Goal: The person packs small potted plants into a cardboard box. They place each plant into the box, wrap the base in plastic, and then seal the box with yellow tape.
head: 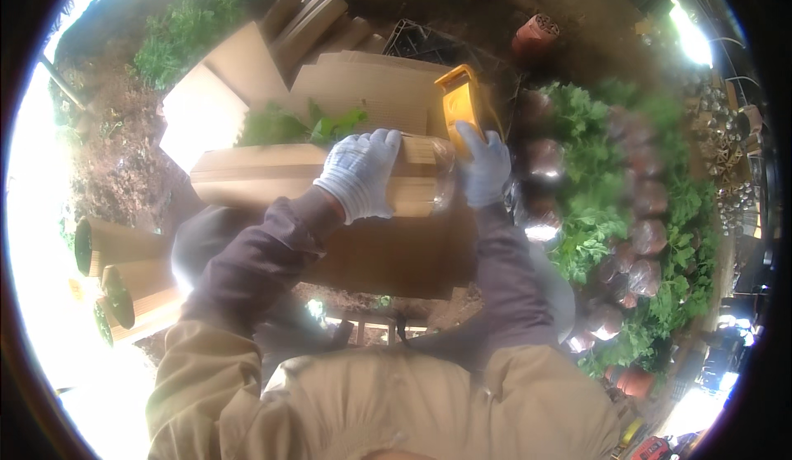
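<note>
A long cardboard wrap lies crosswise before me, folded into a box-like sleeve. My left hand, in a pale knitted work glove, grips it from above near its right half. Shiny clear tape covers the wrap's right end. My gloved right hand holds a yellow tape dispenser just beyond that end. Green leaves show along the wrap's far side; whether they come out of it is hidden. Beneath lies a brown cardboard sheet.
Flat cardboard pieces are stacked beyond the wrap, beside a black plastic crate. Leafy plants with plastic-wrapped root balls crowd the right. Cardboard wraps lie at left. A stack of terracotta-coloured pots stands at the far right.
</note>
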Available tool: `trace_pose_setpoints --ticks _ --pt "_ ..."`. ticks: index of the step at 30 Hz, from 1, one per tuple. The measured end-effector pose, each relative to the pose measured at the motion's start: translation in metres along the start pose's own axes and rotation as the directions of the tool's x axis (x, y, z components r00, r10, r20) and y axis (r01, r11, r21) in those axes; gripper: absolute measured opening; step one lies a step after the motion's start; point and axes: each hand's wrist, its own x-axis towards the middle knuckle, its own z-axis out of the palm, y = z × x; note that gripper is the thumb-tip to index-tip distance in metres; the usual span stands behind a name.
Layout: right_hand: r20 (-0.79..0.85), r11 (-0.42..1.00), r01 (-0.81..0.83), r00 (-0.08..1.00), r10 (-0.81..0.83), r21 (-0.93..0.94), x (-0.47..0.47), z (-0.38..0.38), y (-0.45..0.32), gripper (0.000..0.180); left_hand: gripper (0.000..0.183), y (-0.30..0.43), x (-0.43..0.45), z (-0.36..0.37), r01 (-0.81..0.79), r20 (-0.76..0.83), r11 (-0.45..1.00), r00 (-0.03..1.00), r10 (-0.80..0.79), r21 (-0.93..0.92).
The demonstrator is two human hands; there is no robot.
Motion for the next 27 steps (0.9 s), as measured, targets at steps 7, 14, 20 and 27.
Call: trace_pose_setpoints --ticks 7,14,20,27 --pt "-0.143 0.957 0.202 0.974 -0.174 0.208 0.045 -0.04 -0.02 0.026 0.062 -0.009 0.014 0.025 -0.031 0.045 0.999 0.998 0.032 -0.008" --pt "0.082 0.953 -0.038 0.997 0.014 0.3 0.03 -0.042 -0.108 0.027 0.038 -0.046 0.026 -0.029 0.027 0.393 0.991 0.919 0.028 -0.133" --pt "-0.205 0.973 0.123 0.975 -0.082 0.195 0.007 -0.051 -0.126 0.026 0.043 -0.172 -0.005 -0.005 -0.117 0.43 0.986 0.901 0.055 0.118" --pt "0.321 0.965 -0.248 0.923 0.211 0.08 0.068 -0.021 -0.103 0.027 0.065 -0.193 0.067 -0.029 0.145 0.593 0.967 0.767 -0.243 0.209"
